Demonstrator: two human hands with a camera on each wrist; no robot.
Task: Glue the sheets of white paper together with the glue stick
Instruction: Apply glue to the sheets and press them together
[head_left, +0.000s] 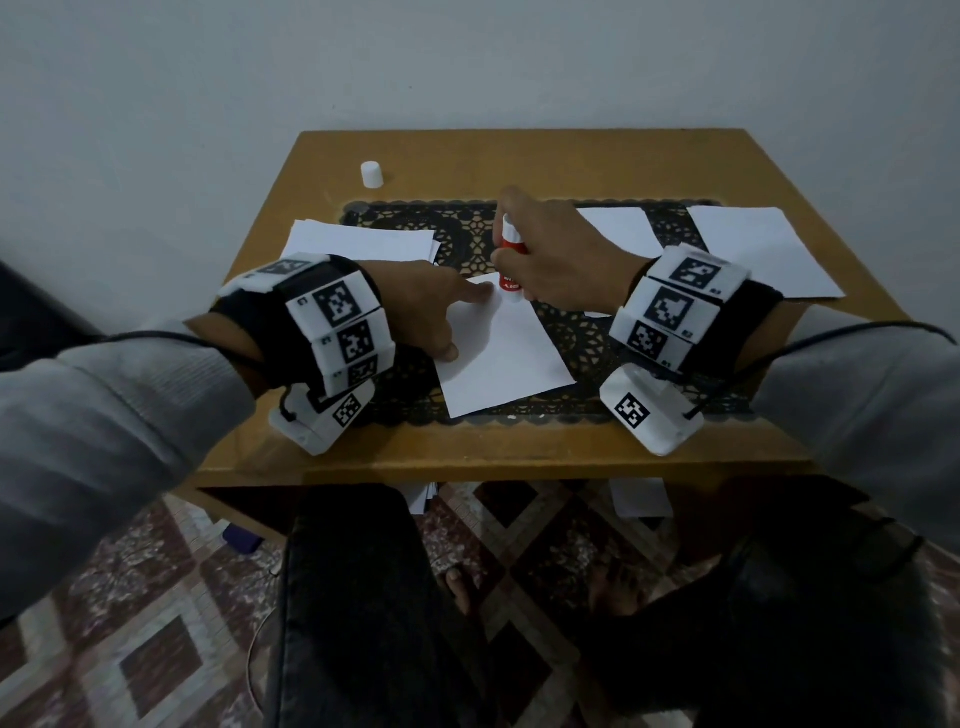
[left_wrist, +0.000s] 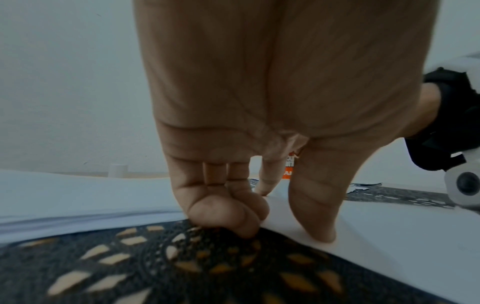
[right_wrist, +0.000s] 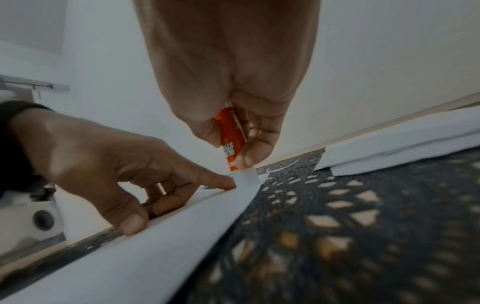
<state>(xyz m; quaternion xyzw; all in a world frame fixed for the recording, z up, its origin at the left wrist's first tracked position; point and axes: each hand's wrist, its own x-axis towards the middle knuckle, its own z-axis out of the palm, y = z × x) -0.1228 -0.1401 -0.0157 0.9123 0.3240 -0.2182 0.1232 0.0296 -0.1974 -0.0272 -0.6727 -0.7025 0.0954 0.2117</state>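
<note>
Right hand (head_left: 556, 249) grips red-and-white plastic glue stick (right_wrist: 232, 142), tip down on far corner of flat white paper sheet (head_left: 506, 353), 12 o'clock from desk (head_left: 467, 452) centre. Left hand (head_left: 426, 306), at 9, pins sheet with straightened forefinger and thumb, holding nothing. Risks: stroke overrunning edge, smearing black lace mat (head_left: 571, 332); light pinning, sheet dragging or creasing.

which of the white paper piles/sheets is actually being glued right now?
The single sheet at the mat's centre: left hand pins it, right hand presses the glue stick on its far corner.

left hand (head_left: 426, 306) pressing flat, right hand (head_left: 561, 254) — gripping
</note>
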